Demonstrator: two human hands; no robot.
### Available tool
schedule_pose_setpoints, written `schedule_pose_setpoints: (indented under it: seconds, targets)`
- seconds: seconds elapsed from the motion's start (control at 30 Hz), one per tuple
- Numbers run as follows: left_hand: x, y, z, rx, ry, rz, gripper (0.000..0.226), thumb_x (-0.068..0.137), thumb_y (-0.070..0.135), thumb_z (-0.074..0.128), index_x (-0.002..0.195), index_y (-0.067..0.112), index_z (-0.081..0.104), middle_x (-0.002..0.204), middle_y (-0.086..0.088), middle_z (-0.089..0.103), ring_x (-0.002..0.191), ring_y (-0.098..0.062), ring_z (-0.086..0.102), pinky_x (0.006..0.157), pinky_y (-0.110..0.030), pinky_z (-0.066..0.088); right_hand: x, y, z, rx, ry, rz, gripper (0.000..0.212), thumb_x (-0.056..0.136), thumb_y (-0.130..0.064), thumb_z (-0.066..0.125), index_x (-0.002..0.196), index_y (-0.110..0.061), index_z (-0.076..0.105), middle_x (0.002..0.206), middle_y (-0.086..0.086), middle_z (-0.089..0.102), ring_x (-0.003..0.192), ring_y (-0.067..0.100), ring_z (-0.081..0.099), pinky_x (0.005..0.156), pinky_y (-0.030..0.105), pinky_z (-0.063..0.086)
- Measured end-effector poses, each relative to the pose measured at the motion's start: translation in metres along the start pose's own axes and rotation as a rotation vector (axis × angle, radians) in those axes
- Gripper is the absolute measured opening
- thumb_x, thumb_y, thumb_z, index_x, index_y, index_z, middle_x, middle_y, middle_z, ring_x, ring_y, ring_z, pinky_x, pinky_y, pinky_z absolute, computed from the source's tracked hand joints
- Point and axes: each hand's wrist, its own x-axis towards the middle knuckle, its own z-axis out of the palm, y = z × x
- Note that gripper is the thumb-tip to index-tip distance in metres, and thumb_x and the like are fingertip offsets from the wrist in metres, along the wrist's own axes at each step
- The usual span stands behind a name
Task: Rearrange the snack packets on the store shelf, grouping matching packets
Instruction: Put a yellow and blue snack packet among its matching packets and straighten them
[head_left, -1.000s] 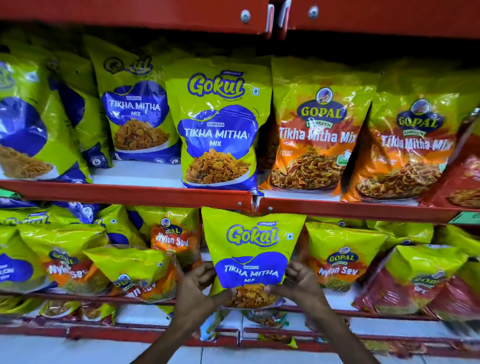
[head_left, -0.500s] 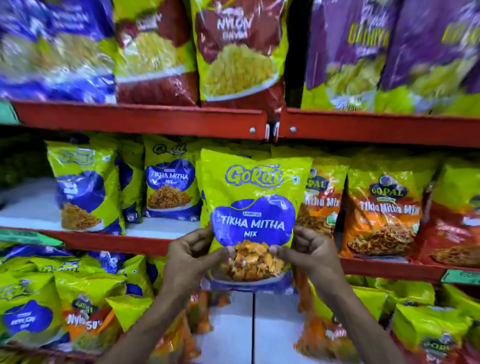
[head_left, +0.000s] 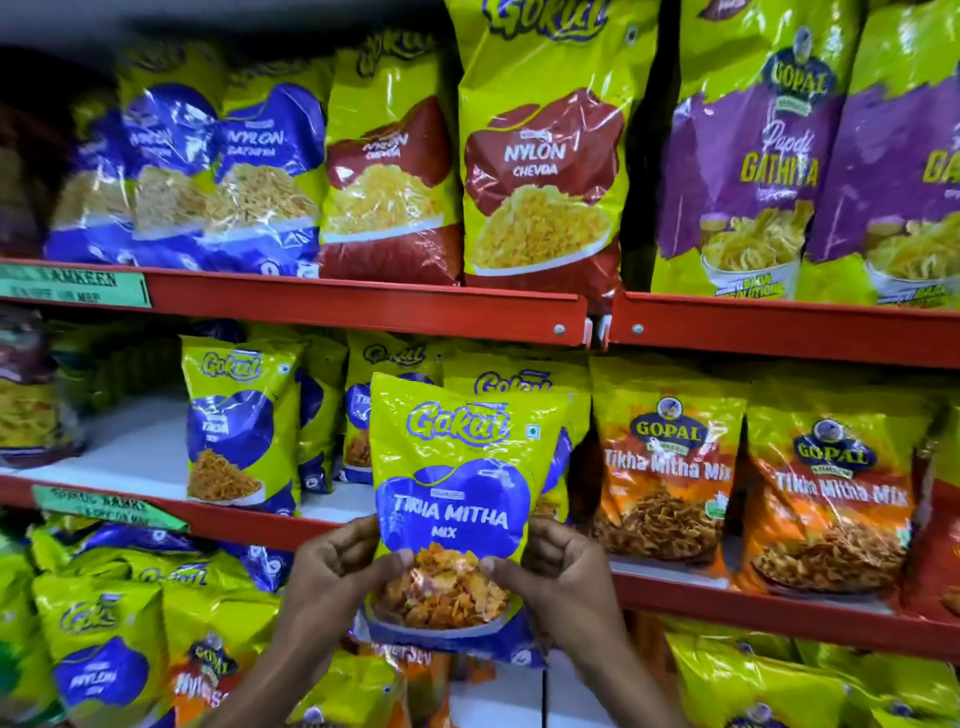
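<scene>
I hold a yellow-green and blue Gokul Tikha Mitha Mix packet (head_left: 457, 467) upright in front of the middle shelf. My left hand (head_left: 332, 571) grips its lower left edge and my right hand (head_left: 561, 571) its lower right edge, thumbs on the front. Directly behind it stand matching Gokul Tikha Mitha packets (head_left: 519, 384), partly hidden. A Gokul Tikha Sev packet (head_left: 234, 421) stands to the left. Orange Gopal Tikha Mitha Mix packets (head_left: 667, 467) stand to the right.
The red middle shelf edge (head_left: 727, 603) runs below the packets; bare white shelf (head_left: 130, 447) shows at its left. The top shelf holds Nylon Chevda (head_left: 540, 156) and purple Gopal Gathiya packets (head_left: 753, 166). The lower shelf holds mixed Gokul and Gopal Nylon Sev packets (head_left: 104, 654).
Both hands have lifted the Gokul Tikha Mitha Mix packet from the lower shelf up to the middle shelf level. My view has tilted upward, and the top shelf now shows.
</scene>
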Motion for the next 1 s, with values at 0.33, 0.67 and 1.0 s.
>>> schedule_pose_setpoints:
  seconds: [0.33,0.67,1.0]
  targets:
    - [0.095,0.004,-0.077,0.057,0.185,0.075,0.033,0.088,-0.007,0.063,0.120,0.000,0.059,0.102,-0.012,0.073,0.073,-0.006,0.074,0.060,-0.012,0.059,0.098,0.016,0.117,-0.075,-0.003,-0.071,0.028,0.078,-0.007,0.077,0.094,-0.029,0.068,0.103,-0.004,0.077,0.101,0.010,0.073,0.092,0.036,0.058]
    - [0.149,-0.027,-0.086,0.139,0.157,0.059,0.026,0.090,-0.005,0.062,0.114,0.008,0.061,0.095,0.000,0.078,0.075,-0.010,0.076,0.053,-0.035,0.063,0.135,0.052,0.139,-0.249,0.140,-0.007,0.042,0.083,-0.027,0.074,0.122,-0.027,0.057,0.125,-0.006,0.067,0.119,0.012,0.061,0.102,0.041,0.051]
    - [0.149,-0.039,-0.114,0.318,-0.078,0.057,0.049,0.084,0.006,0.074,0.128,0.017,0.058,0.116,0.014,0.076,0.112,-0.004,0.068,0.085,-0.020,0.057,0.126,0.071,0.125,-0.512,0.045,-0.055,0.060,0.079,-0.036,0.076,0.132,-0.022,0.053,0.126,-0.012,0.066,0.117,0.003,0.061,0.097,0.027,0.052]
